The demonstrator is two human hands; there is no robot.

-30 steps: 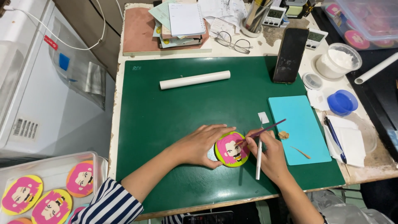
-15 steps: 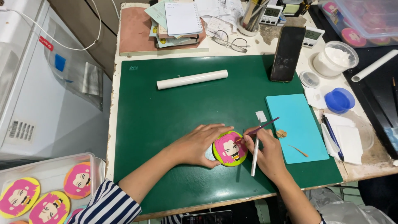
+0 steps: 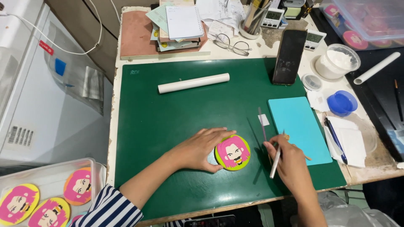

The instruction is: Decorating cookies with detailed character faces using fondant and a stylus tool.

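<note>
A white rolling pin (image 3: 193, 83) lies across the dark green cutting mat (image 3: 168, 122) on the tabletop, a light blue rectangular board (image 3: 299, 128) to the right and a black phone (image 3: 289, 56) propped behind. The round decorated disc with a pink-haired face (image 3: 232, 152) lies near the mat's front. The left hand (image 3: 201, 149) rests spread against its left edge. The right hand (image 3: 290, 162), just right of it, pinches a thin white-handled tool (image 3: 275, 162).

We are reaching our left hand (image 3: 197, 149) in from the near-left corner of the surface, forearm bare below a striped sleeve, palm down, fingers spread and curling. Our right hand (image 3: 290, 162) is coming up from the near edge, its grip pinching closed, knuckles turned upward, wrist slightly bent.
</note>
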